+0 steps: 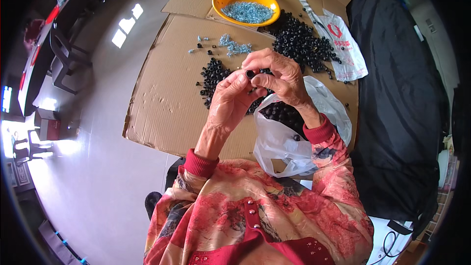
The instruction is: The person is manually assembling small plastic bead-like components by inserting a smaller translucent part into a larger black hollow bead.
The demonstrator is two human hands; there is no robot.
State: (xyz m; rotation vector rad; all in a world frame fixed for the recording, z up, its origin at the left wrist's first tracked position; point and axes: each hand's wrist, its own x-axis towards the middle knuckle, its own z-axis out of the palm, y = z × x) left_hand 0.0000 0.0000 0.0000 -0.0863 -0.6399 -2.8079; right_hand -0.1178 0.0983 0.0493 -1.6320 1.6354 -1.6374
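Both arms reach out in front of the chest, and the hands meet above the cardboard [167,78]. The left hand [228,95] points away from the body and a bit right, thumb up. The right hand [287,78] bends in toward the left, with its back up and its fingers curled.

The cap [250,74] is between the two hands, up off the cardboard. The left grip is pinched on it, thumb and finger together. The right finger and thumb curl close around it, but I cannot tell if they squeeze it too. The cap's round, dark hole faces up toward the head. Its long axis seems to run up and down, but it is too small to be sure.

Below the right wrist is a white bag [277,149] with black bits inside.
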